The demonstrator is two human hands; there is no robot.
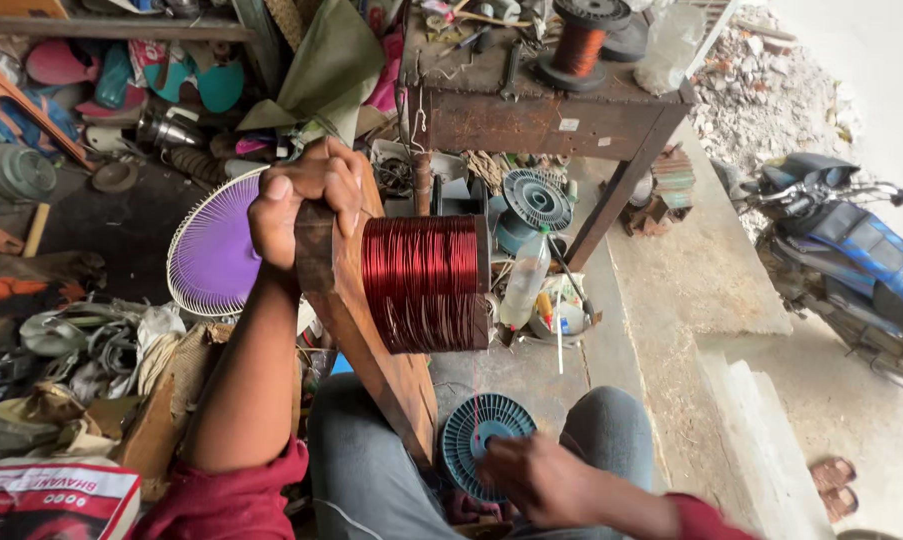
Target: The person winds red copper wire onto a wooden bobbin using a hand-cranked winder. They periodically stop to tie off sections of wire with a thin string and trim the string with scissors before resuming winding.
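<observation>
My left hand [306, 195] grips the top of a brown wooden board [371, 350] that slants down toward my lap. A thick coil of dark red enamelled wire [423, 282] is wound on a former fixed to the board's right face, just right of that hand. My right hand [539, 478] rests low in the view on a teal plastic spool [476, 432] lying between my knees; a thin red wire runs up from the spool toward the coil. I sit in grey trousers and red sleeves.
A rusty metal table [536, 115] stands ahead, carrying a spool of copper wire [578, 45] and tools. Under it lie another teal spool [534, 198] and a plastic bottle [524, 280]. A purple fan guard [216, 245] and scrap clutter sit left; a motorcycle [851, 265] is parked right.
</observation>
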